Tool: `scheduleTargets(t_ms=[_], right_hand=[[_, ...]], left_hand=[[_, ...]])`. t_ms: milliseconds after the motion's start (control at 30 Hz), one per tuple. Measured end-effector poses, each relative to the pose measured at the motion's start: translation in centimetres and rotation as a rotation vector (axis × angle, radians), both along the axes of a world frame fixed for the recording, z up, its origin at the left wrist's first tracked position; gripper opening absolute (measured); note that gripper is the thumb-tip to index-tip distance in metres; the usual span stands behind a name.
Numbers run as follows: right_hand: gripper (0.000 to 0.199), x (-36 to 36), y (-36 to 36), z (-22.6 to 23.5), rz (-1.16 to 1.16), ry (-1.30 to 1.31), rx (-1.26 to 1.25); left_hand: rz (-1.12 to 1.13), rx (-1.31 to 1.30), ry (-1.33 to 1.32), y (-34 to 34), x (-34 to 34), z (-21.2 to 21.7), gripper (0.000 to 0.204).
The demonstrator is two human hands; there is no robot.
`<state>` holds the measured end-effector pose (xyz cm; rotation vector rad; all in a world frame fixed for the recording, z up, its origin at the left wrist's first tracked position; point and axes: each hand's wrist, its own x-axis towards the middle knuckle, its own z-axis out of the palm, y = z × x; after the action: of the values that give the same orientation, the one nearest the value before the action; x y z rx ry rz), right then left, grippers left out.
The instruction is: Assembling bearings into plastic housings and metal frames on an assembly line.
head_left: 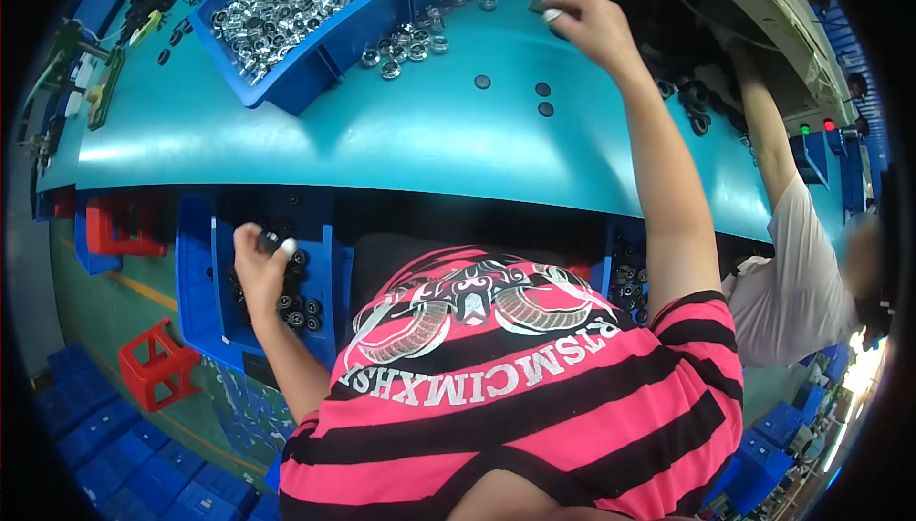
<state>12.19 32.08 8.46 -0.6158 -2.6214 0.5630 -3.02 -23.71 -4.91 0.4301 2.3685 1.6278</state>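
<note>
My left hand (258,271) is closed on a small black wheel-like part (270,238) above a blue bin (329,278). More black round parts with metallic centres (303,313) lie in that bin. My right hand (601,32) is raised over the far side of the teal table, thumb and fingers pinched together. A sliver of something dark shows under the thumb, too hidden to name. White covers sit on both thumb tips. Short of the right hand, black discs (483,82) lie on the table, and clear-and-silver round parts (410,45) cluster to their left.
A large blue tray (283,93) heaped with clear-and-silver parts stands far left. At the right is a beige machine housing (797,30) with black rings (697,97) by its opening. Another person's arm (763,125) reaches inside. Red stools (157,365) stand on the floor left.
</note>
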Motion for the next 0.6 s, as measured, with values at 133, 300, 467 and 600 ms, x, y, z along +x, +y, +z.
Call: scheduleTargets(t_ms=[133, 300, 467, 600], right_hand=[[0.049, -1.0, 8.4, -5.0, -0.147, -0.128, 0.196], [0.061, -3.3, 15.1, -12.1, -0.149, -0.345, 0.267], [0.073, -3.3, 16.7, -13.1, -0.247, -0.261, 0.303], [0.071, -1.5, 13.2, -10.7, -0.334, 0.023, 0.232]], left_hand=[[0.115, 0.201, -0.075, -1.0, 2.4, 1.2, 0.050], [0.037, 0.091, 0.038, 5.6, 4.9, 6.3, 0.052], [0.045, -0.122, 0.274, 9.0, 4.9, 8.3, 0.045], [0.063, -0.135, 0.446, 10.0, 4.8, 8.7, 0.045]])
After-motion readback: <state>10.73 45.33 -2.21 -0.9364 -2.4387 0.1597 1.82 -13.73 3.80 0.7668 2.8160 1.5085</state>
